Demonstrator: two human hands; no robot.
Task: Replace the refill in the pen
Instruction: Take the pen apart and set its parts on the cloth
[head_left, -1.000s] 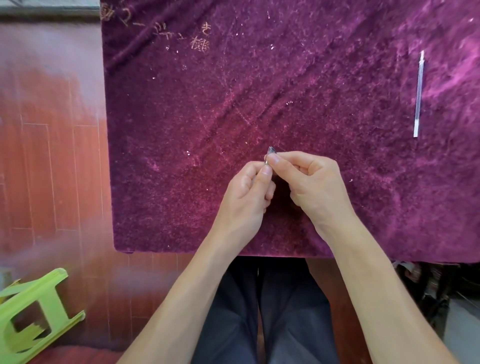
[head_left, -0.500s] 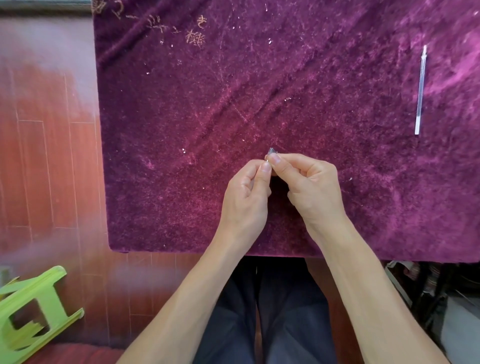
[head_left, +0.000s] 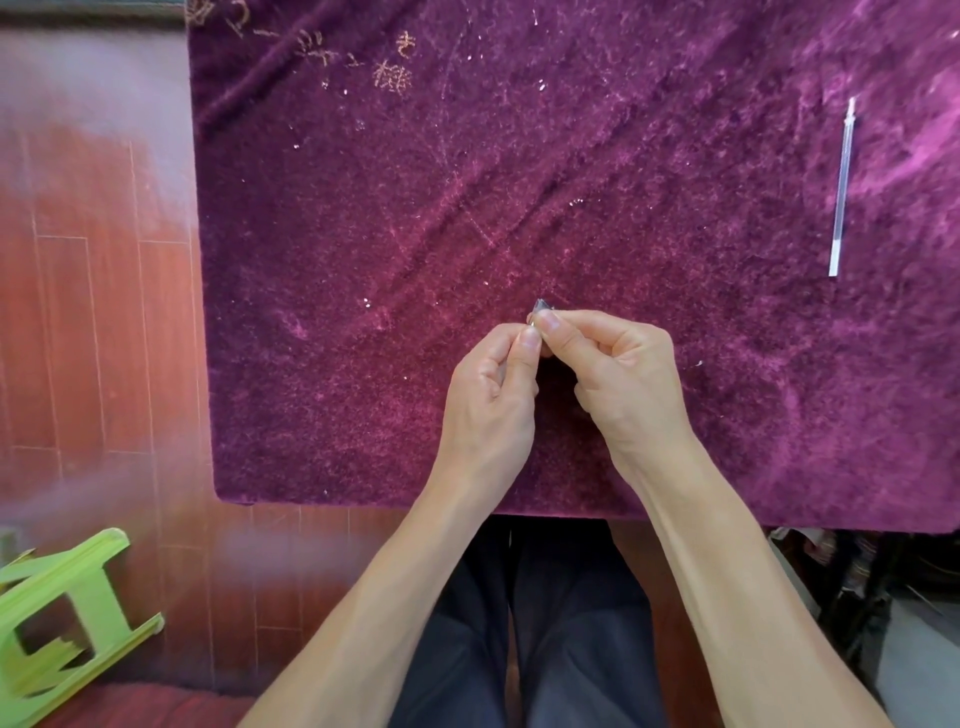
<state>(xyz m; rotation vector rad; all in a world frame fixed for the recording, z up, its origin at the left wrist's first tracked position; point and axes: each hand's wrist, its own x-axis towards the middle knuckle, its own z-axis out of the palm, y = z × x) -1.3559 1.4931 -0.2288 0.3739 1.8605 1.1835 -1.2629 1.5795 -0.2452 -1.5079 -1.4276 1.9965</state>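
Observation:
Both hands meet over the near middle of the purple velvet tablecloth (head_left: 363, 260). My left hand (head_left: 493, 395) and my right hand (head_left: 618, 374) pinch a small pen (head_left: 540, 307) between thumbs and forefingers. Only its dark grey tip shows above the fingertips; the rest of the pen is hidden inside the hands. A thin clear refill (head_left: 842, 187) lies by itself on the cloth at the far right, nearly upright in the view, well away from both hands.
The cloth-covered table ends at a near edge just above my lap. A red-brown wooden floor (head_left: 93, 312) lies to the left, with a green plastic stool (head_left: 62, 618) at the lower left. Dark clutter sits under the table's right side.
The hands keep pinching the pen's tip in the same spot; fingers shift only slightly. The view sways a little.

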